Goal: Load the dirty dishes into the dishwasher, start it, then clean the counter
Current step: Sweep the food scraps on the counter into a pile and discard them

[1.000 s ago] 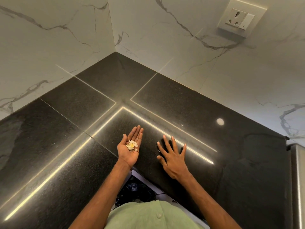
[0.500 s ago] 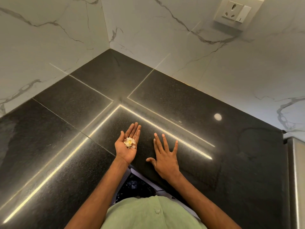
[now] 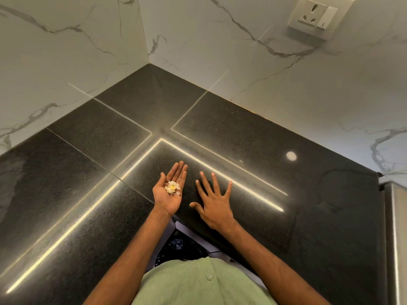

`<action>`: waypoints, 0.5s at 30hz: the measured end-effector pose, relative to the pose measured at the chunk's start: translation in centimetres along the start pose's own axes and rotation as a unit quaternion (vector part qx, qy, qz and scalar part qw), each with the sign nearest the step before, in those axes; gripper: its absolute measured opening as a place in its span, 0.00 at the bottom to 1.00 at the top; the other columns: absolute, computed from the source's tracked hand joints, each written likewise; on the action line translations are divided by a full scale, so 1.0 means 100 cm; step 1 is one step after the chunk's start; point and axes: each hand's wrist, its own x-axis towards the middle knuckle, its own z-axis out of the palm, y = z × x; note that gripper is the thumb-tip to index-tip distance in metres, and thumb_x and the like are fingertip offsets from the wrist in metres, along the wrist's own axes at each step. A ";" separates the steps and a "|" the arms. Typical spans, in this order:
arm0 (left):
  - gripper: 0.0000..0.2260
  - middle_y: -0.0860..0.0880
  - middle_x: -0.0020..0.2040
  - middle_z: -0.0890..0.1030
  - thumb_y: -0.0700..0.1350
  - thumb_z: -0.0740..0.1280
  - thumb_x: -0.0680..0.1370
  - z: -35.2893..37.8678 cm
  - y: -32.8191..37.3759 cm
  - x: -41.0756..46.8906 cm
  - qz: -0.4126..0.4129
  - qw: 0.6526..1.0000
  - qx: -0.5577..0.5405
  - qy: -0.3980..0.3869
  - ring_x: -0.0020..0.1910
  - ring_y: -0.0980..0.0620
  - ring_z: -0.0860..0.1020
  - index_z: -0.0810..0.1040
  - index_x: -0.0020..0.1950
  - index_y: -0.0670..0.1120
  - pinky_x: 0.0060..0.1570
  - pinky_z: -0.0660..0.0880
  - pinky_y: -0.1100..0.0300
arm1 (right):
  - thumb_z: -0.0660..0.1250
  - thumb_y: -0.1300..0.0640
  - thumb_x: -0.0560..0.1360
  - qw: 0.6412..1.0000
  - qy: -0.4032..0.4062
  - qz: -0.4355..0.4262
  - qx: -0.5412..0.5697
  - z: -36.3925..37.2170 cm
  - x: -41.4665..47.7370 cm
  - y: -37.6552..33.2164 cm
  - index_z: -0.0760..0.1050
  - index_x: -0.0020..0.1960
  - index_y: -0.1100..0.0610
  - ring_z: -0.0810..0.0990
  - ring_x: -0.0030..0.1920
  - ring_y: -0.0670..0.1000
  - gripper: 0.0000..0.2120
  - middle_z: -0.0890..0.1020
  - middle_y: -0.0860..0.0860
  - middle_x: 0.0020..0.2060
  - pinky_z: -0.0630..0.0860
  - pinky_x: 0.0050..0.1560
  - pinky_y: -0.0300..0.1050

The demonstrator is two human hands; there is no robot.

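Observation:
A black granite counter point(image 3: 92, 172) fills the corner under white marble walls. My left hand point(image 3: 169, 192) lies palm up just above the counter near its inner corner, fingers straight, with a small heap of pale and yellow food scraps point(image 3: 172, 187) in the palm. My right hand point(image 3: 214, 202) lies palm down with spread fingers flat on the counter, right beside the left hand. No dishes and no dishwasher are in view.
A white wall socket with switch point(image 3: 317, 15) sits high on the right wall. At the right edge stands a steel appliance side point(image 3: 394, 227). Below the counter's inner corner a dark bin opening point(image 3: 178, 245) shows above my green shirt.
My right hand has slid a little toward me and toward the left hand along the counter. The left hand stays palm up with the scraps.

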 end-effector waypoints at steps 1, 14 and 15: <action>0.22 0.37 0.66 0.77 0.49 0.52 0.85 0.000 0.000 0.000 -0.001 1.000 0.001 0.000 0.65 0.40 0.77 0.73 0.67 0.34 0.66 0.74 0.49 | 0.37 0.29 0.78 1.000 0.006 -0.010 -0.018 0.001 -0.003 -0.002 0.53 0.81 0.51 0.38 0.80 0.58 0.39 0.43 0.49 0.81 0.36 0.68 0.79; 0.23 0.36 0.66 0.77 0.49 0.52 0.85 -0.007 0.003 0.001 0.007 1.000 -0.017 -0.006 0.64 0.39 0.77 0.79 0.62 0.33 0.63 0.75 0.48 | 0.38 0.30 0.79 0.995 0.017 0.101 -0.010 0.004 -0.033 0.036 0.49 0.81 0.48 0.37 0.80 0.57 0.36 0.41 0.49 0.81 0.38 0.69 0.78; 0.23 0.36 0.66 0.77 0.49 0.53 0.85 -0.009 0.003 0.001 0.006 1.000 -0.018 -0.004 0.64 0.38 0.77 0.80 0.60 0.33 0.63 0.75 0.48 | 0.39 0.30 0.79 0.993 0.012 0.114 -0.008 0.007 -0.036 0.043 0.49 0.81 0.48 0.37 0.80 0.57 0.36 0.41 0.50 0.81 0.39 0.69 0.79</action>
